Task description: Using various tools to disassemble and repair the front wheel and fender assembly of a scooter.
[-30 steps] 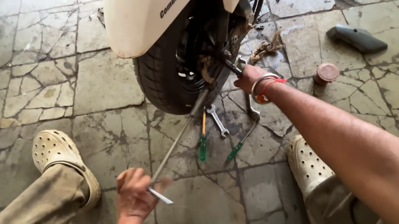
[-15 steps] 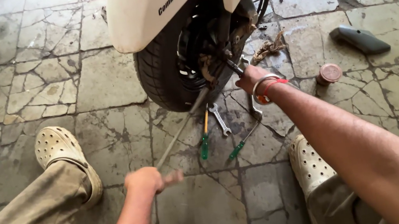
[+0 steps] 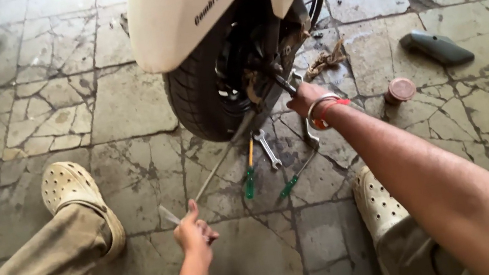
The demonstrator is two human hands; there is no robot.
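Head camera: left hand (image 3: 195,232) has lifted off the floor gripping a thin metal tool (image 3: 170,215); right hand (image 3: 305,96) stays clasped on a tool at the scooter wheel (image 3: 205,98).

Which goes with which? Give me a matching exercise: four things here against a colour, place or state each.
1 tyre
2 wrench
3 small tin
4 left hand

A brown, standing on the floor
B grips a thin metal tool
C black, under the white body panel
D lies flat beside a green-handled screwdriver

Pairs: 1-C, 2-D, 3-A, 4-B.
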